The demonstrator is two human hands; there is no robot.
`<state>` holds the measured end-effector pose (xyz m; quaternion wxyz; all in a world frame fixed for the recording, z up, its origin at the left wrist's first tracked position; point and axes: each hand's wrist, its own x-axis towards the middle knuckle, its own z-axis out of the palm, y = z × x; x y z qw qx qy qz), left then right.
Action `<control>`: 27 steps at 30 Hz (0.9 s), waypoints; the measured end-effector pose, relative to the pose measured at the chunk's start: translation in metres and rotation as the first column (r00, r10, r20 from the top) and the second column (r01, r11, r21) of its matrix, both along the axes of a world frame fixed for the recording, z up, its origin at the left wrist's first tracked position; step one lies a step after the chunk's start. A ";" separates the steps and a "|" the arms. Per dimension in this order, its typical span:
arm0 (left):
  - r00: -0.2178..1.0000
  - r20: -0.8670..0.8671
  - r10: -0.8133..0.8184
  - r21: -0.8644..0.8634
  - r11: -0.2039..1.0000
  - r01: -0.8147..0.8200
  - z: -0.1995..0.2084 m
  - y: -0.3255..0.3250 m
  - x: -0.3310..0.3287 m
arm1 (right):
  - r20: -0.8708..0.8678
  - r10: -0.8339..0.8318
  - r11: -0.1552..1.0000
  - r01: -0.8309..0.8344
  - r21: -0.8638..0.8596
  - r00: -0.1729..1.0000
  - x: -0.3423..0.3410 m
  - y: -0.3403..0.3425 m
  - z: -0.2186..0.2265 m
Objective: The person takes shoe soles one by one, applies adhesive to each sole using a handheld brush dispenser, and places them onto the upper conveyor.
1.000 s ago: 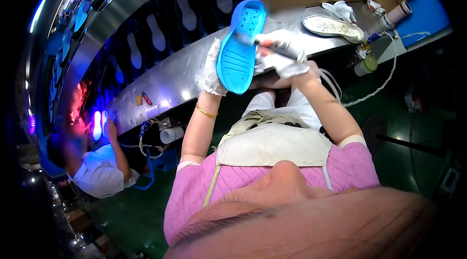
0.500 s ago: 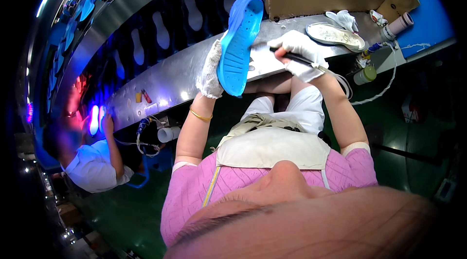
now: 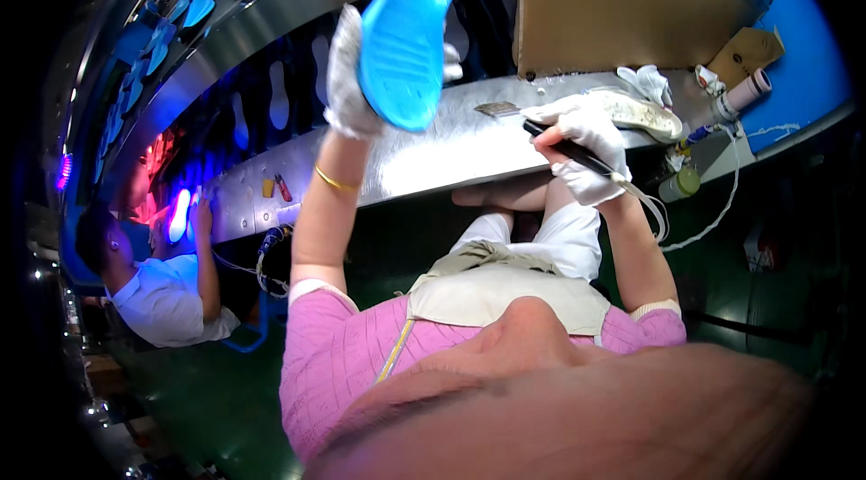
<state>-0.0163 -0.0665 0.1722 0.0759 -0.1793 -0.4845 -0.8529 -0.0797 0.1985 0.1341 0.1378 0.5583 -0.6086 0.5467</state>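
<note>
A blue shoe sole (image 3: pixel 404 47) is raised over the metal bench, its ribbed inner face with small holes turned up. My left hand (image 3: pixel 347 74), in a white glove, grips it, with fingertips showing past its right edge. My right hand (image 3: pixel 591 142), gloved in white with some fingertips bare, is closed around the black handle of a flat brush (image 3: pixel 575 152). The brush's bristle end points left over the bench, apart from the blue sole. A cord or thin tube trails from the handle's rear. Just beyond my right hand lies a pale, stained sole (image 3: pixel 654 119).
Beyond the bench (image 3: pixel 410 164), dark recesses hold pale soles (image 3: pixel 278 94). A cardboard sheet (image 3: pixel 622 15) stands at the back right, near a pink tube (image 3: pixel 747 90) and a greenish container (image 3: pixel 679 184). A co-worker (image 3: pixel 171 295) sits at the left by glowing soles.
My left hand has carried the blue sole up and left, away from the brush. My right hand has shifted slightly right and down, still gripping the brush.
</note>
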 end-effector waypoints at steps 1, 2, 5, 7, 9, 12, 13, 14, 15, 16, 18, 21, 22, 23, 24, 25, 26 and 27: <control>0.998 -0.045 -0.053 -0.041 0.998 0.051 0.026 -0.006 -0.014 | 0.083 -0.001 1.000 0.003 -0.024 0.997 -0.002 0.003 -0.002; 0.992 -0.083 -0.097 -0.083 0.992 0.090 0.047 -0.018 -0.027 | 0.170 0.011 0.999 -0.002 -0.049 0.985 -0.001 0.003 -0.005; 0.989 -0.066 -0.129 0.244 0.959 0.141 0.093 -0.055 -0.058 | 0.120 0.019 0.999 -0.015 -0.037 0.993 0.012 -0.011 0.004; 0.895 -0.048 0.444 0.099 0.893 -0.438 0.104 -0.049 -0.072 | 0.165 0.047 0.998 -0.040 -0.046 0.985 0.013 -0.019 -0.008; 0.909 0.034 0.416 0.067 0.906 -0.417 0.088 -0.042 -0.085 | 0.174 0.019 1.000 -0.015 -0.026 0.985 0.003 -0.015 -0.020; 0.933 -0.028 0.359 -0.063 0.931 -0.360 0.064 -0.062 -0.082 | 0.174 0.011 1.000 -0.012 0.004 0.985 -0.005 -0.008 -0.025; 0.861 -0.141 0.489 -0.325 0.798 -0.507 0.063 -0.072 -0.081 | 0.310 0.023 1.000 -0.020 -0.012 0.950 -0.006 -0.006 -0.031; 0.768 -0.289 0.572 -0.535 0.569 -0.625 0.070 -0.076 -0.074 | 0.440 0.045 0.999 -0.034 -0.033 0.897 -0.008 -0.005 -0.035; 0.562 -0.593 0.577 -0.654 0.063 -0.754 0.079 -0.095 -0.071 | 0.422 0.060 0.998 -0.046 -0.042 0.905 -0.009 -0.005 -0.035; 0.367 -0.846 0.387 -0.523 -0.465 -0.715 0.089 -0.121 -0.065 | 0.419 0.066 0.998 -0.052 -0.045 0.906 -0.009 -0.008 -0.036; 0.152 -0.977 -0.146 0.061 -0.887 -0.458 0.109 -0.167 -0.052 | 0.375 0.072 0.997 -0.077 -0.001 0.924 -0.006 -0.014 -0.036; 0.257 -0.860 0.440 -0.476 -0.875 -0.095 0.102 -0.258 -0.044 | 0.374 0.045 0.998 -0.058 0.023 0.926 0.000 -0.020 -0.040; 0.235 -0.640 0.732 -0.744 -0.667 0.053 0.101 -0.266 -0.043 | 0.393 -0.002 0.999 -0.017 0.046 0.920 0.003 -0.021 -0.046; 0.230 -0.639 0.734 -0.757 -0.654 -0.017 0.098 -0.262 -0.045 | 0.439 0.008 0.999 -0.029 0.040 0.898 0.001 -0.019 -0.050; 0.238 -0.727 0.644 -0.676 -0.732 -0.084 0.096 -0.249 -0.043 | 0.440 -0.007 0.999 -0.011 0.039 0.898 0.001 -0.015 -0.052; 0.234 -0.804 0.546 -0.584 -0.799 -0.141 0.093 -0.235 -0.039 | 0.463 -0.016 0.999 0.001 0.033 0.886 0.001 -0.012 -0.053; 0.220 -0.864 0.454 -0.498 -0.834 -0.237 0.093 -0.209 -0.024 | 0.488 -0.006 1.000 -0.004 0.019 0.873 0.002 -0.013 -0.053; 0.204 -0.874 0.440 -0.485 -0.802 -0.348 0.098 -0.194 -0.007 | 0.544 0.021 0.998 -0.045 0.031 0.839 0.004 -0.010 -0.051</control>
